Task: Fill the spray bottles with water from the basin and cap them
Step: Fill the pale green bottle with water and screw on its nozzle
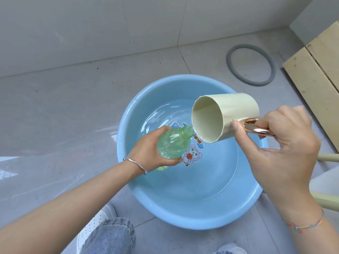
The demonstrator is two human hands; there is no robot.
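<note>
Head cam, quick q: where's the see-through green plastic spray bottle (172,145), and who's got it? (mopbucket22)

It's held over the round light-blue plastic basin (165,213), just off the middle toward 9 o'clock. It's tilted, with its open neck pointing to about 2 o'clock. The left hand (146,153) has fingers and thumb curled round its body. (tilefan)

And the other hand? (mopbucket22)

The right hand (286,143), at 3 o'clock, grips the shiny rose-gold handle of a cream plastic cup (225,118). Its fingers are curled round the handle and its thumb is against the cup wall. The cup's tipped on its side, mouth toward the camera, lip just beside the bottle neck. Can't tell if anything is pouring. The basin holds water and has a cartoon sticker (192,154) on its bottom. It sits on grey floor tiles (73,107). A grey rubber ring (229,65) lies at 1 o'clock from it, with pale wooden boards (311,74) out at 2 o'clock. (tilefan)
</note>
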